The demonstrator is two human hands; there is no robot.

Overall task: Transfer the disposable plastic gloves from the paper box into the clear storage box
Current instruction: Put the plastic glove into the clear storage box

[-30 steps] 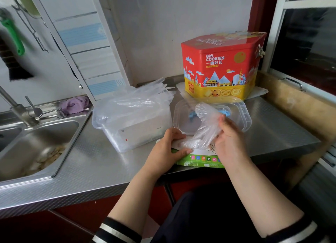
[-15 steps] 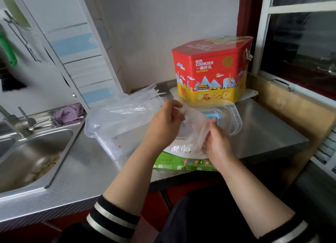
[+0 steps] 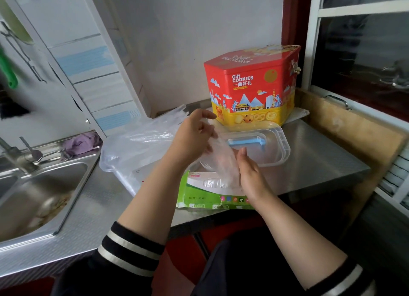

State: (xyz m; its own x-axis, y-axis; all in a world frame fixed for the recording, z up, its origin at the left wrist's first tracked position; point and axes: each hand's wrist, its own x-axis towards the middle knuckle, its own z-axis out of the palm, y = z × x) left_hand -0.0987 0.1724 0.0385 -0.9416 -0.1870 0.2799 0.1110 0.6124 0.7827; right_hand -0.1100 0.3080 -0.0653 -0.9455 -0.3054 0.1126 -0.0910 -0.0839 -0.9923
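Observation:
A green and white paper box lies flat at the counter's front edge with thin plastic gloves showing in its opening. My left hand is raised above it, gripping the top of a bunch of clear gloves that stretches down to the box. My right hand holds the lower part of that bunch at the box's opening. To the left stands the clear storage box, heaped with clear gloves that spill over its rim.
A clear lid with a blue handle lies upside down behind the paper box. A red and yellow cookie tin stands at the back. A steel sink is at the left, and a wooden ledge borders the right.
My left hand left the paper box, took the top of the glove bunch and lifted it. My right hand slid down the bunch to the box's opening.

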